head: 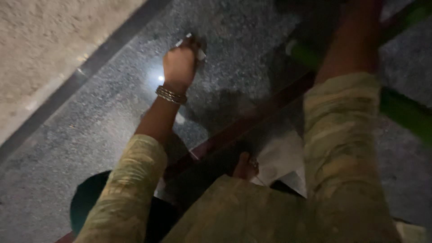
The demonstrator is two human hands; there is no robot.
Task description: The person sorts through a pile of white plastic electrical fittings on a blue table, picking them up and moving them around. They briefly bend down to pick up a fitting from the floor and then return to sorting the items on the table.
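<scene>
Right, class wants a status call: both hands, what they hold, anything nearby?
Left hand closed on a small pale object, pressed to the dark speckled stone surface. Right hand out of frame, only the arm showing. Blurred green object at right.

Dark speckled stone floor (90,135), glossy, a small pale cloth (199,53) pressed flat on it

1. A dim home interior is showing here, probably a floor or step area: dark speckled polished granite (90,135) is lying under the left hand (179,65).
2. A light is reflecting off the stone just beside that hand.
3. A dark border strip (112,49) and a rough pale surface (49,40) are running beyond it.
4. A bare foot (246,167) is standing nearer the person.
</scene>
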